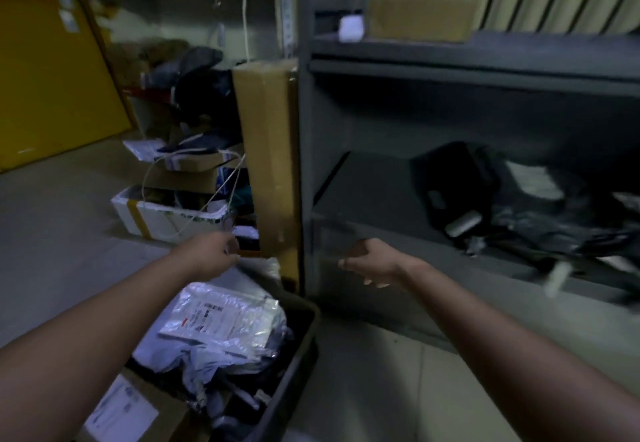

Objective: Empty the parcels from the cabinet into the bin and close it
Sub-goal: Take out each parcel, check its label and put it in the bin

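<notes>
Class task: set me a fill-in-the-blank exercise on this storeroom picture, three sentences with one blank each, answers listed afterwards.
1. Of the two hands, left and right, the ____ one is nearer the silvery parcel in the bin.
2. A flat cardboard box lies on ____ of the grey cabinet.
3. Dark parcels lie on the cabinet's shelf, so it is not yet ____.
Missing words: left; top; empty.

The cabinet (304,130) was dull grey and the bin (298,355) dark grey. Its top parcel (221,317) was silvery white with a black-printed label. The shelf bags (457,178) were black, the tall box (266,150) brown, the panel (45,71) yellow.
</notes>
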Demonstrator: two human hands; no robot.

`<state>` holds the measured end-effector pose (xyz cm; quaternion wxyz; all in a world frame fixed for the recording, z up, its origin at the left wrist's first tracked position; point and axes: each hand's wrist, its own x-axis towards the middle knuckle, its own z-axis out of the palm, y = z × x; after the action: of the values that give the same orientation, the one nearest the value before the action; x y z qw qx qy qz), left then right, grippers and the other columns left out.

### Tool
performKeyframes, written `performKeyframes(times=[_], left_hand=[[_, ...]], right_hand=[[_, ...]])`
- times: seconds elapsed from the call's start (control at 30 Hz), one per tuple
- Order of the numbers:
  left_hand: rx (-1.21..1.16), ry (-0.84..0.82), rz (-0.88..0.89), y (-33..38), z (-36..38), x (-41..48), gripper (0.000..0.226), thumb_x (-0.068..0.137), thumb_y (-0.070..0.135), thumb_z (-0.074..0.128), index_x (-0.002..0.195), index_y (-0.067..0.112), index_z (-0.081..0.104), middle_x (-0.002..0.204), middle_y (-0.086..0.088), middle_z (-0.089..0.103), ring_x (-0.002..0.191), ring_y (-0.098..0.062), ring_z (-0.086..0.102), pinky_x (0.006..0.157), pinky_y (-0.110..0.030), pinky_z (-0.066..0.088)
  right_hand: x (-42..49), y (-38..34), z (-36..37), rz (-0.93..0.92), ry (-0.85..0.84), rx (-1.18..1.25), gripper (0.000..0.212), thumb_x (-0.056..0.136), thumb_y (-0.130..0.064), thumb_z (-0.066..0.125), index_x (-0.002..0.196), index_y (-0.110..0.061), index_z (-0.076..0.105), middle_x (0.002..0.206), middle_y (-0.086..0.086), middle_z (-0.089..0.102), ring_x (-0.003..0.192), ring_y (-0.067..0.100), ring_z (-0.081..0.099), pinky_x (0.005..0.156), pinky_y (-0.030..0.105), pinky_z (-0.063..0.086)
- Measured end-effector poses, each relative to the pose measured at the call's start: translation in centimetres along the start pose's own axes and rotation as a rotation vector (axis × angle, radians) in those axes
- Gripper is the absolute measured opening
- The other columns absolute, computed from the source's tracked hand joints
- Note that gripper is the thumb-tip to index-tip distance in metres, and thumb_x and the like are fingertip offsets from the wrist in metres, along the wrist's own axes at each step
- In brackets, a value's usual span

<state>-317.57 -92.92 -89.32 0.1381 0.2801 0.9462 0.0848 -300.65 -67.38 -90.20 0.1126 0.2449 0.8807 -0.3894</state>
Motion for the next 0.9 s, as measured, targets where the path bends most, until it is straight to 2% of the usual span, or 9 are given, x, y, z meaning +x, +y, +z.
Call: performKeyframes(times=[0.07, 0.13, 0.23, 0.37, 0.5, 0.63, 0.7, 0.8, 0.9], left_hand=[[0.025, 0.005, 0.053, 4.1, -1.2, -0.5, 0.026, 0.096, 0.034, 0.061, 0.118, 0.020, 0.062, 0.103, 0.000, 0.060, 0.089, -0.017, 0.055, 0.071, -0.028, 0.040], [0.022, 0.012, 0.096, 8.1, -2.2, -0.9, 0.026, 0.096, 0.037, 0.061, 0.118, 0.023, 0.062, 0.100, 0.004, 0.058, 0.089, -0.015, 0.055, 0.072, -0.028, 0.042], [0.019, -0.004, 0.163, 13.8, -3.1, -1.4, 0.024, 0.097, 0.039, 0.058, 0.118, 0.028, 0.060, 0.108, 0.005, 0.059, 0.094, -0.014, 0.058, 0.076, -0.030, 0.049], [0.032, -0.014, 0.221, 20.8, -3.4, -1.3, 0.034, 0.097, 0.043, 0.056, 0.128, 0.030, 0.056, 0.125, 0.000, 0.059, 0.104, -0.016, 0.059, 0.092, -0.036, 0.053], [0.087, -0.025, 0.285, 27.9, -3.8, -0.7, 0.041, 0.097, 0.046, 0.054, 0.134, 0.028, 0.054, 0.131, -0.002, 0.058, 0.106, -0.018, 0.059, 0.093, -0.036, 0.053], [0.087, -0.045, 0.342, 34.2, -4.2, 0.3, 0.041, 0.097, 0.047, 0.054, 0.134, 0.029, 0.054, 0.133, -0.001, 0.057, 0.111, -0.020, 0.058, 0.098, -0.036, 0.050], [0.082, -0.063, 0.357, 36.8, -4.1, 1.1, 0.040, 0.099, 0.044, 0.052, 0.135, 0.027, 0.052, 0.137, -0.001, 0.053, 0.118, -0.022, 0.055, 0.102, -0.035, 0.046], [0.082, -0.077, 0.382, 39.8, -3.6, 3.0, 0.039, 0.101, 0.038, 0.051, 0.136, 0.021, 0.052, 0.140, -0.003, 0.051, 0.123, -0.023, 0.053, 0.103, -0.033, 0.043], [0.065, -0.053, 0.417, 41.7, -2.8, 5.1, 0.037, 0.101, 0.036, 0.051, 0.134, 0.019, 0.055, 0.139, -0.004, 0.053, 0.123, -0.024, 0.053, 0.103, -0.033, 0.043]], right_hand=[[-2.7, 1.2, -3.1, 0.003, 0.054, -0.013, 0.025, 0.091, -0.043, 0.063, 0.088, -0.019, 0.060, 0.083, 0.004, 0.063, 0.070, 0.019, 0.061, 0.052, 0.023, 0.047], [-5.4, 2.5, -6.2, 0.022, 0.104, -0.031, 0.029, 0.091, -0.041, 0.063, 0.096, -0.012, 0.065, 0.083, 0.007, 0.064, 0.071, 0.021, 0.063, 0.055, 0.027, 0.049], [-9.3, 5.1, -10.3, 0.058, 0.166, -0.033, 0.034, 0.093, -0.039, 0.062, 0.104, -0.007, 0.068, 0.089, 0.012, 0.067, 0.073, 0.023, 0.064, 0.060, 0.030, 0.051], [-13.5, 8.5, -15.3, 0.108, 0.265, -0.043, 0.023, 0.089, -0.039, 0.066, 0.082, -0.017, 0.066, 0.078, 0.007, 0.066, 0.069, 0.021, 0.064, 0.052, 0.026, 0.049], [-16.5, 11.5, -19.9, 0.180, 0.377, -0.002, 0.033, 0.089, -0.037, 0.066, 0.099, -0.005, 0.067, 0.094, 0.016, 0.070, 0.076, 0.027, 0.066, 0.063, 0.035, 0.054], [-17.4, 14.6, -23.6, 0.244, 0.458, -0.023, 0.018, 0.086, -0.025, 0.061, 0.074, -0.012, 0.060, 0.068, 0.005, 0.060, 0.060, 0.021, 0.057, 0.052, 0.024, 0.044], [-17.3, 15.9, -25.1, 0.274, 0.475, -0.037, 0.018, 0.088, -0.026, 0.061, 0.074, -0.013, 0.060, 0.064, 0.003, 0.056, 0.058, 0.020, 0.054, 0.049, 0.023, 0.040], [-16.2, 17.6, -26.8, 0.275, 0.480, -0.072, 0.016, 0.093, -0.034, 0.062, 0.090, -0.018, 0.063, 0.076, 0.003, 0.057, 0.071, 0.023, 0.056, 0.056, 0.024, 0.045], [-14.1, 18.8, -27.9, 0.295, 0.488, -0.154, 0.035, 0.098, -0.038, 0.056, 0.118, -0.012, 0.068, 0.111, 0.013, 0.065, 0.102, 0.027, 0.063, 0.082, 0.028, 0.049]])
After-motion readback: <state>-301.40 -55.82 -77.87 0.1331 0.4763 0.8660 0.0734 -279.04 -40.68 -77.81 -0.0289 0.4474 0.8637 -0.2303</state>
